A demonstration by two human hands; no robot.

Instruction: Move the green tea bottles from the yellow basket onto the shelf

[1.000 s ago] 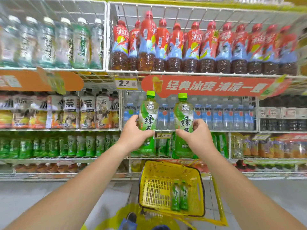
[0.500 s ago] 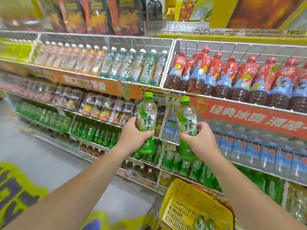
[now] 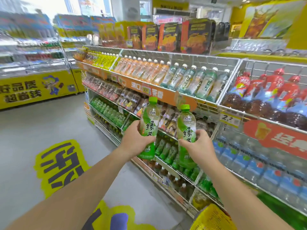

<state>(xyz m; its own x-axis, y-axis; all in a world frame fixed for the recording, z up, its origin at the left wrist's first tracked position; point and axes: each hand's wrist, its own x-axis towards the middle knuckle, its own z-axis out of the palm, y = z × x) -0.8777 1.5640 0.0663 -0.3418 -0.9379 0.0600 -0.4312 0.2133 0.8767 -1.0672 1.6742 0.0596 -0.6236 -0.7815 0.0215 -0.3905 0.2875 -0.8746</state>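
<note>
I hold two green tea bottles upright in front of the drinks shelf. My left hand [image 3: 135, 140] grips the left green tea bottle [image 3: 150, 120] around its middle. My right hand [image 3: 198, 145] grips the right green tea bottle [image 3: 185, 125] the same way. Both have green caps and green-and-white labels. Behind them, a shelf row of green tea bottles [image 3: 109, 112] runs along the third tier of the wire shelf [image 3: 176, 95]. Only a corner of the yellow basket [image 3: 212, 219] shows at the bottom right; its inside is out of view.
The shelf unit runs from centre to right, with orange and clear drinks on the upper tier, red-labelled iced tea [image 3: 269, 97] and blue water bottles [image 3: 265, 170] at right. A yellow freezer counter [image 3: 38, 88] stands at left. Grey floor with a yellow decal [image 3: 61, 163] lies between.
The view has swung left along the aisle, so the shelf now recedes to the left and the basket has slid nearly out of frame. Both hands still hold their bottles, side by side.
</note>
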